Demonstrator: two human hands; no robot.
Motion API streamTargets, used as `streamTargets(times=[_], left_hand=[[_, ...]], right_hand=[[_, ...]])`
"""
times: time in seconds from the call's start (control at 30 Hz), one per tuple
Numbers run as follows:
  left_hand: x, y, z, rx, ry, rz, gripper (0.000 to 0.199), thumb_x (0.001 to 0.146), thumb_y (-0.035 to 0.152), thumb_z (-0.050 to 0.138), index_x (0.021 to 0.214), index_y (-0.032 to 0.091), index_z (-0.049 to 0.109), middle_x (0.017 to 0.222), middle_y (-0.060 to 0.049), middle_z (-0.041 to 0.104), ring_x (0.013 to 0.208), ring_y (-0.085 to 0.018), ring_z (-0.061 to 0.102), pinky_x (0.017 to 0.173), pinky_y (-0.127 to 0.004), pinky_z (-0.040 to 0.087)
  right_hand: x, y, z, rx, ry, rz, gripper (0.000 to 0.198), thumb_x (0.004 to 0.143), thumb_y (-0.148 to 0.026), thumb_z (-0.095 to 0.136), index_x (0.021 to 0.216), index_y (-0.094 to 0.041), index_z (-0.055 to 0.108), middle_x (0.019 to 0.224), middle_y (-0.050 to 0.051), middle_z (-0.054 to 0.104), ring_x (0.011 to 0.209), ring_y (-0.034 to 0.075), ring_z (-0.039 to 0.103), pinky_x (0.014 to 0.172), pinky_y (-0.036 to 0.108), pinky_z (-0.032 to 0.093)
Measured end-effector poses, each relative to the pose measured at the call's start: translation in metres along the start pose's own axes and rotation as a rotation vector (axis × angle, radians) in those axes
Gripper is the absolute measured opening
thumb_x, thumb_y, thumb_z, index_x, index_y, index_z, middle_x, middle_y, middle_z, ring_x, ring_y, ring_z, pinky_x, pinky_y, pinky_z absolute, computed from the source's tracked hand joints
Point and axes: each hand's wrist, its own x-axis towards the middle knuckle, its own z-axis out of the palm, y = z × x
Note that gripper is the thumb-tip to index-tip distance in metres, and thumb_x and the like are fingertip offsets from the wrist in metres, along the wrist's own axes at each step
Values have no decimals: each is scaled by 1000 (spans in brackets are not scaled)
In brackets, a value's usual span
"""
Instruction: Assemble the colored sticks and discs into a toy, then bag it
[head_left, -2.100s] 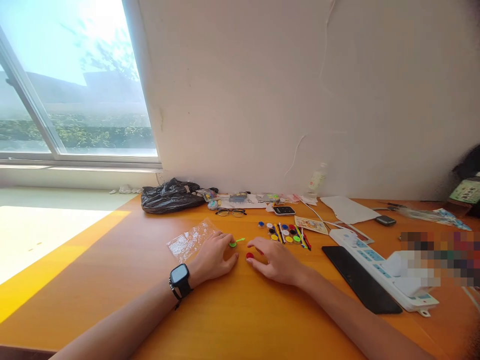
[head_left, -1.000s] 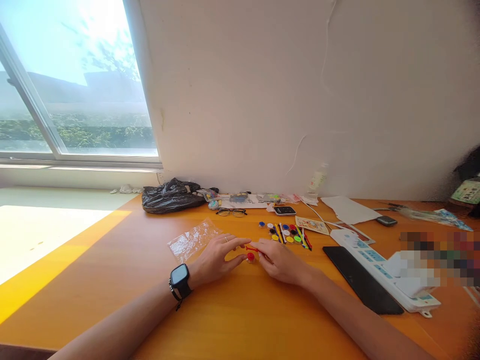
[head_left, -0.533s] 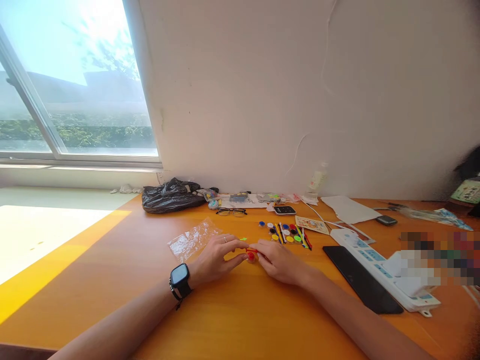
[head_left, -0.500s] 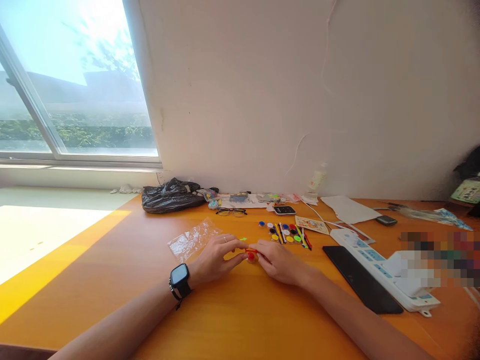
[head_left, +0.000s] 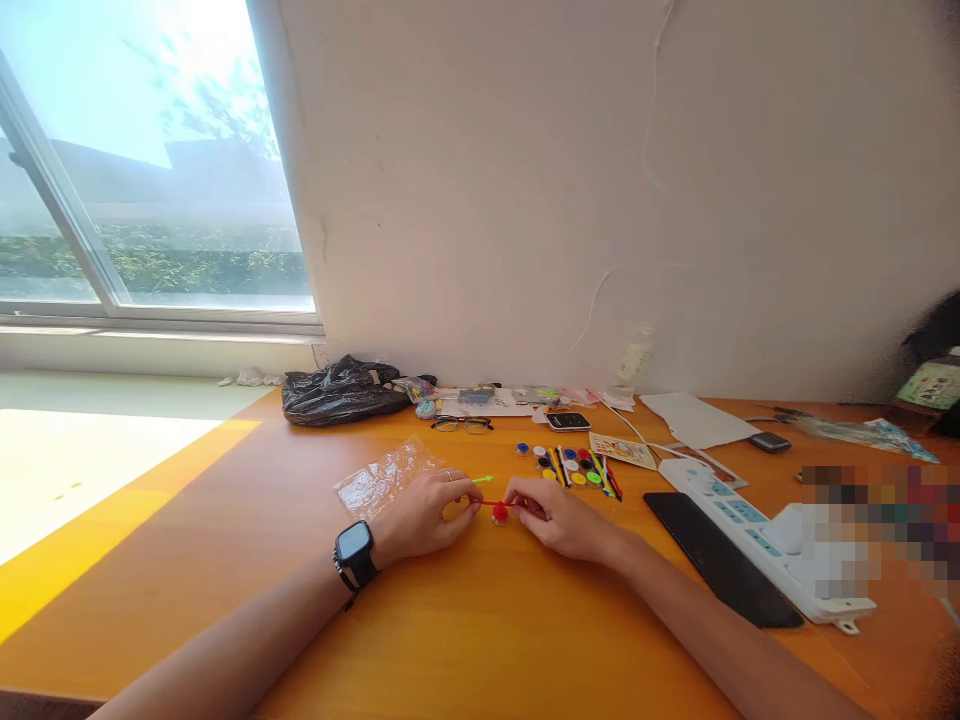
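Left hand [head_left: 431,512] and right hand [head_left: 556,518] are both pinched on a red stick [head_left: 491,503] at the red-topped piece [head_left: 499,514], whether joined I cannot tell; beyond, a green stick [head_left: 484,479] and, farther, assorted coloured pieces [head_left: 571,465] lie unheld on the counter [head_left: 480,640]

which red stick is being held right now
The front red stick, stretched between the left hand and right hand; the clustered red stick lies farther right on the desk.

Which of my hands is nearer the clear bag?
Left. Your left hand is just right of the clear bag; your right hand is farther right, pinching the red stick.
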Motion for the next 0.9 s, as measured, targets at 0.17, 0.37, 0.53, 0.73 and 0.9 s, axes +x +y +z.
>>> streamTargets(times=[0.17, 0.37, 0.53, 0.73, 0.9], left_hand=[[4, 5, 5, -27, -91, 46, 24, 96, 12, 52, 98, 21, 73, 88, -4, 73, 73, -16, 64, 71, -27, 49], [5, 6, 7, -28, -119, 82, 26, 96, 11, 51, 105, 21, 74, 92, -4, 74, 77, -16, 67, 75, -26, 52], [2, 1, 14, -9, -107, 115, 22, 98, 13, 51, 103, 20, 71, 91, -5, 72, 80, -17, 67, 76, -28, 51], [-1, -6, 25, 4, -109, 107, 15, 98, 17, 52, 102, 21, 66, 92, -5, 70, 84, -19, 66, 77, -30, 49], [0, -3, 20, -21, -148, 126, 26, 99, 14, 50, 118, 25, 64, 105, -5, 71, 94, -20, 67, 82, -30, 50]], right_hand=[[1, 0, 1, -13, -10, -19, 16, 96, -15, 55, 97, -19, 71, 82, 1, 66, 70, 14, 53, 64, 25, 37], [1, 2, 0, -61, -7, -38, 13, 93, -12, 55, 89, -18, 66, 79, 0, 62, 70, 14, 52, 64, 25, 36], [0, 3, -1, -83, -16, -27, 14, 91, -11, 54, 85, -19, 63, 77, -2, 60, 70, 14, 51, 64, 25, 35], [1, -2, 0, -77, 4, -27, 15, 88, -9, 53, 78, -19, 60, 73, -1, 58, 67, 14, 49, 62, 25, 34], [2, -6, 0, -93, 1, -38, 17, 84, -6, 53, 77, -18, 61, 73, -1, 59, 67, 14, 50, 63, 26, 34]])
